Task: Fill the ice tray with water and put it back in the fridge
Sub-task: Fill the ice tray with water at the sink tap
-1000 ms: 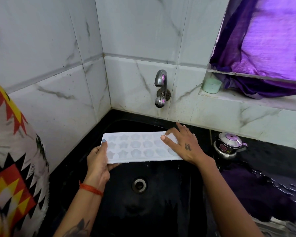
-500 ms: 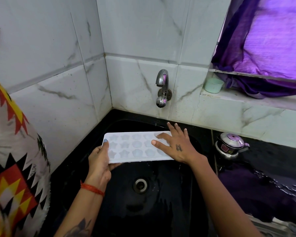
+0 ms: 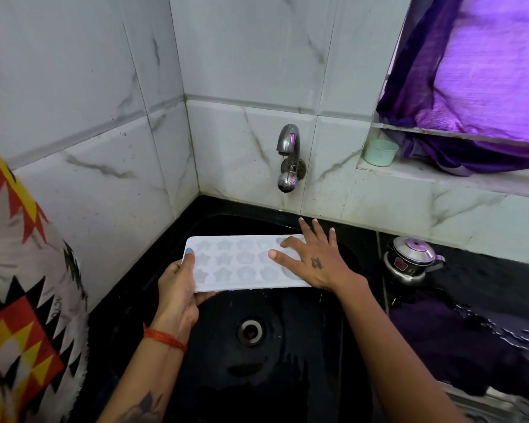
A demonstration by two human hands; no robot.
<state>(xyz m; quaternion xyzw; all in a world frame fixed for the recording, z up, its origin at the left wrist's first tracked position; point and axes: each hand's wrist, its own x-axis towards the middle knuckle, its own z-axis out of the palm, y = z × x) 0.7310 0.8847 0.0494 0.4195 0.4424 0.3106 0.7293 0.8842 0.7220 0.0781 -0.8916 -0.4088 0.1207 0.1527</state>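
The fingers (image 3: 316,232) of the right hand (image 3: 315,261) are lying straight and spread, flat on top of the right end of the ice tray (image 3: 242,264), with the fingertips reaching past the tray's far edge and the thumb stretching left across the moulds. They are not curling round anything. The left hand (image 3: 177,288) is gripping the tray's left end, its thumb lying on top near the corner and its fingers wrapping underneath.

The white tray is being held roughly level above the black sink (image 3: 287,377), lengthways from left to right, with its star and round moulds facing up. Whether there is water in them I cannot tell.

The tap (image 3: 288,157) is sticking out of the tiled wall above and behind the tray's right end, well apart from it. The drain (image 3: 251,331) is sitting below the tray's near edge. The tray's left end is hanging near the side wall; its far edge is lying close to the sink's back rim. To the right, past the sink's edge, a small steel pot (image 3: 409,261) is standing on the black counter, and a pale green cup (image 3: 380,152) is sitting on the ledge above it, beside a purple curtain (image 3: 486,71).
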